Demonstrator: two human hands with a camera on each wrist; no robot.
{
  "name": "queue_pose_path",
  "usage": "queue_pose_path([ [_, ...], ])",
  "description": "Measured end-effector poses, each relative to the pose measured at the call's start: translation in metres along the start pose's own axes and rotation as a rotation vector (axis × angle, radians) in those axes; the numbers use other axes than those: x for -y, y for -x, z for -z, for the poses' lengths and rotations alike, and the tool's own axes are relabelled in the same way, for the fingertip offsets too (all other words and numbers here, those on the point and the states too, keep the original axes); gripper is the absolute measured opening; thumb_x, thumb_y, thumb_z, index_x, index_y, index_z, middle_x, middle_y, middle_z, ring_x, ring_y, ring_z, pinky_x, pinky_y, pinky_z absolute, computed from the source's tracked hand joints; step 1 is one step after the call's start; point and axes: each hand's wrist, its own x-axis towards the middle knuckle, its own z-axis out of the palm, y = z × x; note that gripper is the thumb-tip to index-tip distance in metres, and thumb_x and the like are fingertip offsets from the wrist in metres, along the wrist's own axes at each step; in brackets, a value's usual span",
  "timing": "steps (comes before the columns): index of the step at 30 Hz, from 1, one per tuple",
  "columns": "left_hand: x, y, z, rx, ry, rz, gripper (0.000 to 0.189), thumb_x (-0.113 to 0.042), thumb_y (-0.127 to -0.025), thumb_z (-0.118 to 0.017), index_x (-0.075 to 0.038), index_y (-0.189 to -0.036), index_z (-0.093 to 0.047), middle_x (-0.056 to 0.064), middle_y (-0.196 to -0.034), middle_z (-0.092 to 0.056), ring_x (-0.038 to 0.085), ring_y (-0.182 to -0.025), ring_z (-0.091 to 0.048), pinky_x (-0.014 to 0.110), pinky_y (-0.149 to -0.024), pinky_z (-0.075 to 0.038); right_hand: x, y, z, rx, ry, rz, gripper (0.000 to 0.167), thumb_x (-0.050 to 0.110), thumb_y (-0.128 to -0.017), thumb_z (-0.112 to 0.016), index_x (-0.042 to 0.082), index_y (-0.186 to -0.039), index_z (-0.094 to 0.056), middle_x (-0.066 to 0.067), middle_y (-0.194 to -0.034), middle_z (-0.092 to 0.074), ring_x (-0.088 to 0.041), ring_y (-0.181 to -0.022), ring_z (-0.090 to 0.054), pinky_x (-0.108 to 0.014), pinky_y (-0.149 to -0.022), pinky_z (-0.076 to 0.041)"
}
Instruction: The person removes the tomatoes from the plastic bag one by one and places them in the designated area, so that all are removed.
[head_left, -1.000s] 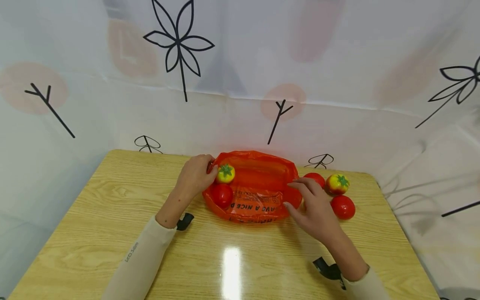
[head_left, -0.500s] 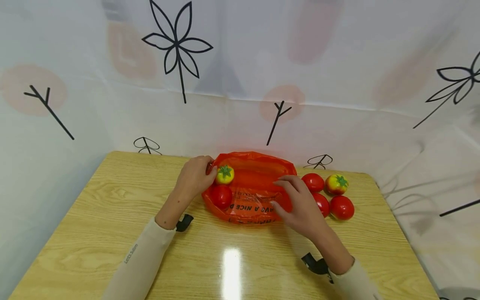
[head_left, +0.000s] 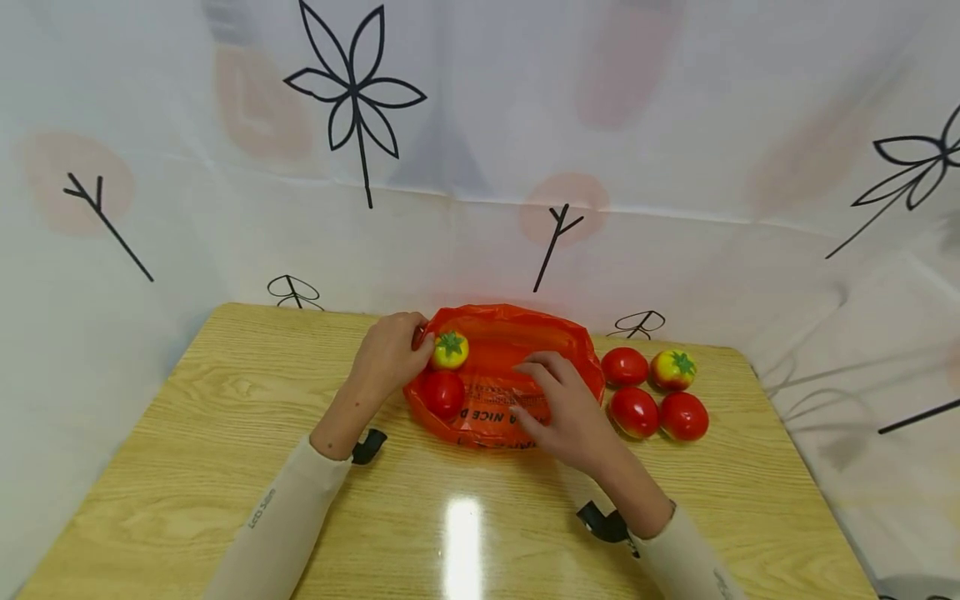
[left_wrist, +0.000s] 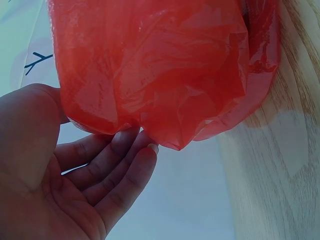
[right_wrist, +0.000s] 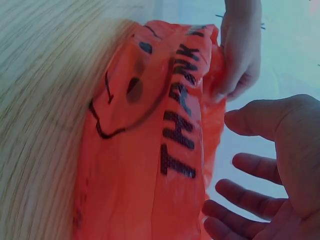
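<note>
Red bag (head_left: 487, 371) gapes — left fingers (left_wrist: 127, 182) hold its edge, right fingers (right_wrist: 250, 198) above.

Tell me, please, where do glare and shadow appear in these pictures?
Head: white glare streak on the table, small highlights on the red fruits. Left wrist: shiny creases on the bag, left hand shaded. Right wrist: right hand shaded against pale backdrop.
</note>
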Motion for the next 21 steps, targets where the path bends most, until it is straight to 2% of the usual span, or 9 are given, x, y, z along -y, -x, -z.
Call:
queue_pose_path([
  [6, 0.003, -0.005, 0.0, 0.008, -0.005, -0.008, 0.026, -0.02, -0.1, -0.066, 0.0, -0.113, -0.074, 0.011, -0.096, -0.073, 0.025, -0.078, -0.063, 0.036, -0.067, -0.056, 0.005, -0.01, -0.007, 0.042, 0.009, -0.002, 0.052, 0.023, -0.091, -0.084, 0.01, -0.137, -0.063, -0.008, -0.138, -0.056, -0.029, -0.125, -0.056, -0.047, -0.105, -0.054],
  [21, 0.003, -0.006, 0.002, 0.016, -0.002, -0.009, 0.027, -0.021, -0.1, -0.065, 0.0, -0.114, -0.074, 0.011, -0.097, -0.073, 0.025, -0.08, -0.063, 0.036, -0.069, -0.056, 0.015, -0.026, -0.022, 0.102, 0.003, 0.011, 0.053, 0.025, -0.09, -0.084, 0.011, -0.137, -0.063, -0.007, -0.142, -0.056, -0.029, -0.127, -0.056, -0.046, -0.108, -0.052],
])
